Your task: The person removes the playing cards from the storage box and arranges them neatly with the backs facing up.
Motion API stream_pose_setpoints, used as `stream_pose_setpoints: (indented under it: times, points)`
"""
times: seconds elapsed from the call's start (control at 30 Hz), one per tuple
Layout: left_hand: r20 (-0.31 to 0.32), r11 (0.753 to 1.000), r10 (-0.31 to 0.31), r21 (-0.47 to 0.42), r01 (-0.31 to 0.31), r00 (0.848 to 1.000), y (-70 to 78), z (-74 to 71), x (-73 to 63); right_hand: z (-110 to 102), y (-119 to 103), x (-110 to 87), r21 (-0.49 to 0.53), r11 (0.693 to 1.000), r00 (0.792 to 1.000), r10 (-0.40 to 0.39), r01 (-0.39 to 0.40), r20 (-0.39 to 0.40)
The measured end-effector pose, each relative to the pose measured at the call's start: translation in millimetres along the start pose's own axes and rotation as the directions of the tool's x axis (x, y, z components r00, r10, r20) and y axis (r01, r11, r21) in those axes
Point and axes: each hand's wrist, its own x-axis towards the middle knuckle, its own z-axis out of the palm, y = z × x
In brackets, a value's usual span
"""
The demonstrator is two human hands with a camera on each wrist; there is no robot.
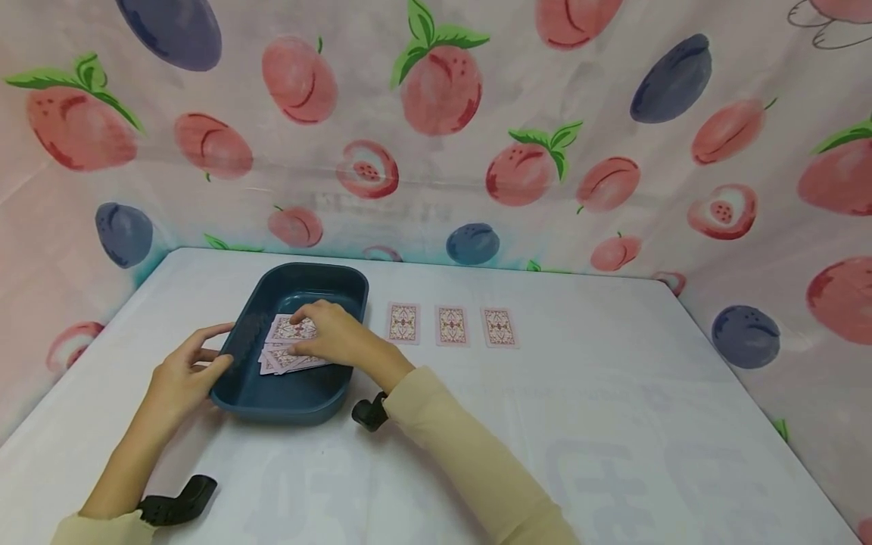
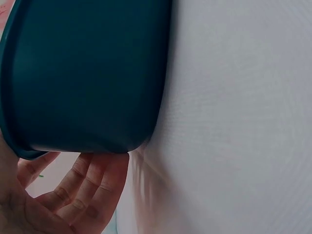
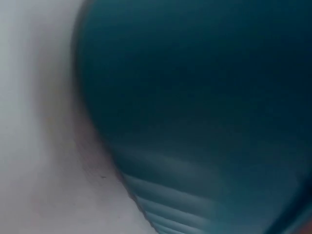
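Observation:
A dark blue plastic tub (image 1: 272, 401) stands on the left of the table in the head view. Inside it lies a loose pile of playing cards (image 1: 279, 356) with red patterned backs, partly covered by my right hand (image 1: 334, 333). That hand reaches over the tub's right rim, thumb and forefinger spread across the upper card; I cannot tell whether they pinch it. My left hand (image 1: 184, 371) holds the tub's left side, its thumb at the rim and its fingers (image 2: 100, 187) against the outer wall. The right wrist view shows mostly the tub's outer wall (image 3: 195, 73).
Right of the tub, three playing cards lie patterned side up in a spaced row: a left card (image 1: 403, 324), a middle card (image 1: 452, 326) and a right card (image 1: 500, 328). The white table (image 1: 613, 424) meets a fruit-printed cloth (image 1: 422, 189) behind and beside it.

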Motion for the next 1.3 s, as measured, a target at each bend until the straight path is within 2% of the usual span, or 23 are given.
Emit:
stream_pose_setpoints:
  times: [0.23,0.37,0.53,0.83,1.0,1.13,1.3]
  points:
    - [-0.006,1.000,0.004,-0.007,-0.004,1.000,-1.4,0.2,-1.5,9.8,-1.5,12.7,-0.101,0.995,0.999,0.023,-0.019,0.040]
    - [0.001,1.000,0.008,-0.008,-0.008,1.000,-2.5,2.3,-2.1,14.8,-0.3,20.3,-0.176,0.983,0.997,0.066,-0.056,0.048]
    - [-0.006,1.000,0.003,-0.002,-0.003,1.000,-1.0,4.1,-2.4,16.6,2.5,27.7,-0.217,0.971,0.993,0.108,-0.096,0.045]
    - [-0.014,1.000,0.020,0.006,-0.020,1.000,2.6,3.3,-3.0,17.2,5.9,31.5,-0.265,0.962,0.993,0.094,-0.072,0.071]
    - [-0.007,1.000,-0.010,0.005,0.010,1.000,1.7,4.2,-4.0,18.6,4.5,29.5,-0.363,0.931,0.988,0.089,-0.037,0.126]
    - [-0.009,1.000,-0.021,0.006,0.021,1.000,1.6,4.8,-4.6,19.8,3.5,26.7,-0.408,0.913,0.988,0.070,-0.006,0.141]
    - [-0.008,1.000,-0.027,0.009,0.027,1.000,0.8,5.1,-5.5,20.2,3.1,25.7,-0.374,0.927,0.990,0.054,0.000,0.133]
